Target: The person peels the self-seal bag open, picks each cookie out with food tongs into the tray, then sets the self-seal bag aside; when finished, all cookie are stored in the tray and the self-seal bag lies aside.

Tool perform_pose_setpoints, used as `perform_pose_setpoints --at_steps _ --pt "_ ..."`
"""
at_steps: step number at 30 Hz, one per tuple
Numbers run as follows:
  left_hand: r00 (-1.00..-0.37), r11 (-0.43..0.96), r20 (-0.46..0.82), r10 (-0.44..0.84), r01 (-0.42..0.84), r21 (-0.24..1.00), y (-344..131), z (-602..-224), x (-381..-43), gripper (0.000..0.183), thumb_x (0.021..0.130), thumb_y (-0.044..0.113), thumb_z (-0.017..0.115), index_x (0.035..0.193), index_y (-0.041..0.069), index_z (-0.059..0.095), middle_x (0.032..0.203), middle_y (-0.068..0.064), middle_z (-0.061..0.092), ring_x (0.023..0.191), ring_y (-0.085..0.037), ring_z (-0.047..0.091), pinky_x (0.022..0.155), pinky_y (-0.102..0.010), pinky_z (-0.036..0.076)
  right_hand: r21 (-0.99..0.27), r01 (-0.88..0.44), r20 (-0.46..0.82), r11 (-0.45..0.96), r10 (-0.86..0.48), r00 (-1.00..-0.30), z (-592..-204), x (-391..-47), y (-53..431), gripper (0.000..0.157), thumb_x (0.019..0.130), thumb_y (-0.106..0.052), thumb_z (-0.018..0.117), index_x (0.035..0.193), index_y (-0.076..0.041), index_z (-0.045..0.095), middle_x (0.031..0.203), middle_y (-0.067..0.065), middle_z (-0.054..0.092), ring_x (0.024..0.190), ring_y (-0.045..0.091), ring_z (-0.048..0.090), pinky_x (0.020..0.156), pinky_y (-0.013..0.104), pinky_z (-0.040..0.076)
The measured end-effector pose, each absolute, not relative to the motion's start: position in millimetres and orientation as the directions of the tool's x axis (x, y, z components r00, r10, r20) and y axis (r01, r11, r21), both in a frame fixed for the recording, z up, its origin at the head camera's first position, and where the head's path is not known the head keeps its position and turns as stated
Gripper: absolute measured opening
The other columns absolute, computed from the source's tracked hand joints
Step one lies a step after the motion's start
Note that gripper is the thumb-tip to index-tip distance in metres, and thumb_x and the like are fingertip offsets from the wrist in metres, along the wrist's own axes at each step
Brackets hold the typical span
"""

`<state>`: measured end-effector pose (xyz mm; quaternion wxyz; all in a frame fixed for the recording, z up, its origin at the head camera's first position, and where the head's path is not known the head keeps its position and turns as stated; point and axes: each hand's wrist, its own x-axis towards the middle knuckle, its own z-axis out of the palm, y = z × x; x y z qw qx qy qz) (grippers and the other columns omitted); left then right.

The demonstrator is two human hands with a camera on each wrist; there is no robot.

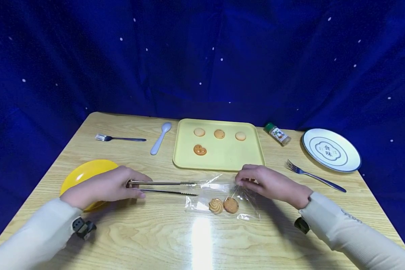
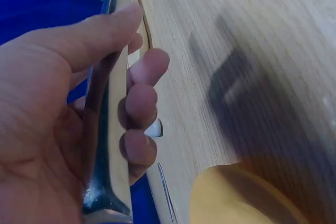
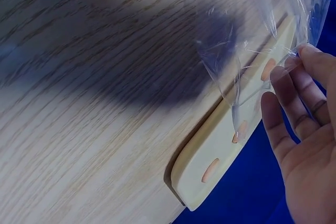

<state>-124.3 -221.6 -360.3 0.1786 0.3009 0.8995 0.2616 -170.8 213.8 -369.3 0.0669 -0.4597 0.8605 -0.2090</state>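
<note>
My left hand (image 1: 116, 183) grips a pair of metal tongs (image 1: 162, 183), fingers on one side and thumb on the other. The two toothed tips lie apart, reaching right to the left end of a clear plastic bag (image 1: 202, 205). Inside the bag are a swirled cookie (image 1: 216, 206) and a round speckled cookie (image 1: 231, 205), side by side at its lower part. With thumb and fingertips, my right hand (image 1: 268, 183) pinches the upper right part of the bag. In the right wrist view the crinkled film (image 3: 220, 59) hangs from those fingertips.
Behind the bag lies a yellow tray (image 1: 236, 157) bearing three round cookies and a pretzel-shaped one (image 1: 200, 150). A yellow plate (image 1: 84, 172) sits under the left forearm. Around stand a fork (image 1: 125, 139), white spoon (image 1: 160, 139), spice jar (image 1: 278, 134), second fork (image 1: 318, 177) and white plate (image 1: 351, 159).
</note>
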Motion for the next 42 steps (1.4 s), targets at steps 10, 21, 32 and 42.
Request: perform_pose_setpoints --at_steps 10,21,32,42 --pt "-0.747 0.699 -0.141 0.650 0.514 0.497 -204 -369 -129 0.040 0.089 0.033 0.069 0.124 0.014 0.066 0.118 0.000 0.071 0.106 -0.013 0.066 0.090 -0.037 0.054 -0.426 -0.759 0.072 0.492 -0.818 -0.570 -367 -170 213 0.011 0.097 -0.017 0.059 0.103 -0.018 0.067 0.095 -0.010 0.063 0.084 -0.001 0.054 0.074 0.021 0.050" --pt "-0.749 0.686 -0.151 0.645 0.481 0.546 -205 -372 -130 0.034 0.089 0.027 0.070 0.122 0.017 0.067 0.071 0.012 0.055 0.063 0.000 0.045 0.064 -0.019 0.043 -0.429 -0.759 0.071 0.489 -0.820 -0.568 -367 -170 216 0.010 0.097 -0.016 0.059 0.103 -0.019 0.067 0.092 -0.006 0.063 0.080 -0.001 0.053 0.072 0.019 0.049" --pt "-0.674 0.641 -0.164 0.721 0.557 0.529 -167 -380 -131 0.040 0.089 0.031 0.069 0.127 0.020 0.064 0.073 0.012 0.053 0.061 0.000 0.039 0.060 -0.019 0.036 -0.434 -0.751 0.061 0.498 -0.815 -0.576 -366 -170 216 0.010 0.097 -0.019 0.058 0.103 -0.021 0.066 0.096 -0.011 0.062 0.085 -0.001 0.055 0.076 0.021 0.051" --pt "-0.727 0.667 -0.131 0.675 0.525 0.528 -192 -380 -132 0.036 0.089 0.029 0.069 0.124 0.020 0.065 0.088 0.012 0.067 0.066 0.002 0.048 0.066 -0.020 0.045 -0.436 -0.747 0.049 0.502 -0.815 -0.577 -367 -169 220 0.012 0.097 -0.017 0.058 0.103 -0.024 0.066 0.096 -0.011 0.062 0.085 -0.001 0.056 0.075 0.020 0.050"
